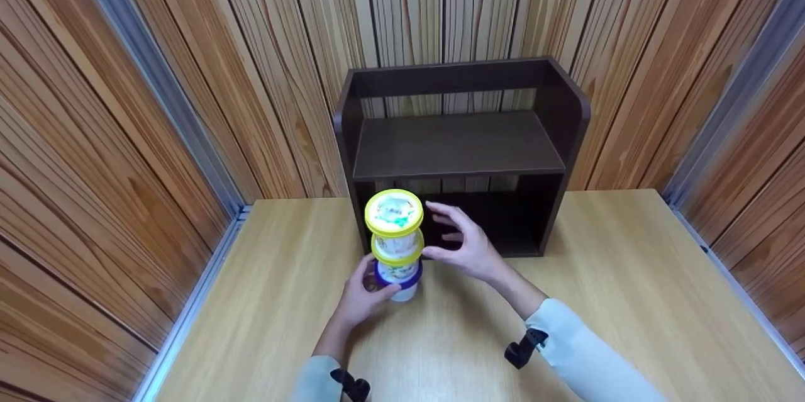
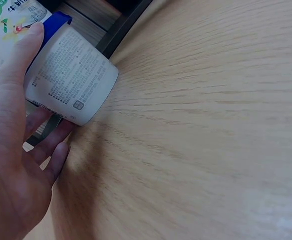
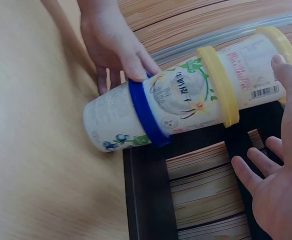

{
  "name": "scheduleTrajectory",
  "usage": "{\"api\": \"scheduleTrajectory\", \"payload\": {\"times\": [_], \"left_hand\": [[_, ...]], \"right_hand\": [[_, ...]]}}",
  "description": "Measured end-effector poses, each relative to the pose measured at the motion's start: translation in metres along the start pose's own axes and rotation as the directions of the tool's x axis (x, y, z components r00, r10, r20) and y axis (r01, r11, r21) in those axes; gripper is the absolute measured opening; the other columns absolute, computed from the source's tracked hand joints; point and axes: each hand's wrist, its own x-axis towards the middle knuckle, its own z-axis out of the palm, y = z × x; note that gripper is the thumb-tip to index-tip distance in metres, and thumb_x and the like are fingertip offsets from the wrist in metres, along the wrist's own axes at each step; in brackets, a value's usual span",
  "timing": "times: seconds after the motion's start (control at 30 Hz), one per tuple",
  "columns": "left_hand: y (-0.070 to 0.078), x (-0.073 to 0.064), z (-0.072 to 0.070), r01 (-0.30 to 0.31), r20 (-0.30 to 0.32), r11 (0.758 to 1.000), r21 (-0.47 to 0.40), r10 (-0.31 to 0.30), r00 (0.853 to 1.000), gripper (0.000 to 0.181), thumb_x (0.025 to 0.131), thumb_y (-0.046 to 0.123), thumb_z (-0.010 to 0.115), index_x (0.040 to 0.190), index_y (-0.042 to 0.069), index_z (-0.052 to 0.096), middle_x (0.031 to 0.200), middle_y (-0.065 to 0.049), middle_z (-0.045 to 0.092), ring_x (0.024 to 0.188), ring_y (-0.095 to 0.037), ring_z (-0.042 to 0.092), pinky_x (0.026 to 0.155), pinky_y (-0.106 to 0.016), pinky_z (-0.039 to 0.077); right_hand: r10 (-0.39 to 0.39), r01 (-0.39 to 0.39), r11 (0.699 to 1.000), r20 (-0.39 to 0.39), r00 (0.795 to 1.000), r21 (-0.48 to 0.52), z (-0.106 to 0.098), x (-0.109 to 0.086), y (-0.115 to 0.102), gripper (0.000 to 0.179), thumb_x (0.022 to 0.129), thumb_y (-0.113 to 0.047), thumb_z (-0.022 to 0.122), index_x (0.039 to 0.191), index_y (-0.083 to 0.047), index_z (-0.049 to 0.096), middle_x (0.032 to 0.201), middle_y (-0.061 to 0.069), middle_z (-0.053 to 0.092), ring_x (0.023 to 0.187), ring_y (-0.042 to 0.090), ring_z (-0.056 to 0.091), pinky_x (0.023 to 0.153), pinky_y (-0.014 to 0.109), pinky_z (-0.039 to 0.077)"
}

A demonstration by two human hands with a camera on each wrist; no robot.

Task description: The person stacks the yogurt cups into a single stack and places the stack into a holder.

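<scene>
Three white ice cream tubs stand in an upright stack on the table. The top tub (image 1: pixel 394 212) and middle tub (image 1: pixel 397 271) have yellow lids; the bottom tub (image 2: pixel 76 75) has a blue lid (image 3: pixel 146 112). My left hand (image 1: pixel 360 300) holds the lower stack at the blue lid, its thumb in front and fingers around the far side, partly hidden. To the right of the upper tubs is my right hand (image 1: pixel 468 248), fingers extended and spread. In the right wrist view its thumb (image 3: pixel 285 72) overlaps the top tub near the yellow lid.
A dark brown two-tier shelf (image 1: pixel 462 144) stands right behind the stack, against the wood-panelled wall (image 1: pixel 409 5). The light wooden table (image 1: pixel 629 276) extends to both sides. Metal posts (image 1: pixel 157 87) run along the corners. Each sleeve carries a black wrist camera (image 1: pixel 525 348).
</scene>
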Motion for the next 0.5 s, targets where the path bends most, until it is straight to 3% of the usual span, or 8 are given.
{"api": "scheduleTrajectory", "payload": {"times": [0.5], "left_hand": [[-0.001, 0.002, 0.000, 0.000, 0.009, 1.000, 0.002, 0.000, 1.000, 0.080, 0.103, 0.030, 0.085, 0.169, 0.017, 0.043, 0.156, -0.017, 0.065, 0.146, -0.038, 0.063, 0.122, -0.058, 0.054]], "right_hand": [[0.001, -0.002, 1.000, 0.045, 0.999, 0.017, 0.013, -0.023, 0.030, 0.086, 0.093, -0.013, 0.093, 0.165, -0.001, 0.049, 0.172, 0.026, 0.050, 0.152, 0.054, 0.057, 0.117, 0.061, 0.059]]}}
